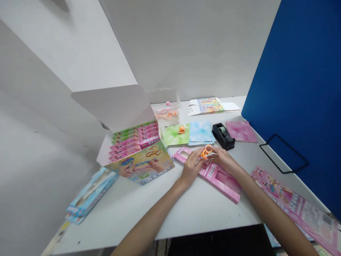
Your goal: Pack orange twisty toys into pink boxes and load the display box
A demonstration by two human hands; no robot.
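Observation:
My left hand (190, 166) and my right hand (223, 159) meet above the middle of the table. Between their fingertips is a small orange-and-white coiled toy (204, 153) with rings, and both hands are closed on it. Directly under them lies a long pink cardboard box (231, 195) with a cut-out window, slanting from upper left to lower right. Its middle is partly covered by my hands. Just behind are a green card (170, 137) with a small orange toy (181, 129) on top and a stack of light blue cards (201, 132).
Left stands an open display carton (149, 165) filled with green and pink boxes; blue boxes (92, 195) lie beside it. A tape dispenser (223, 137), pink cards (242, 131), a clear bag of toys (166, 112) and flat cartons (210, 106) sit behind. Pink packaging (295, 206) lies right.

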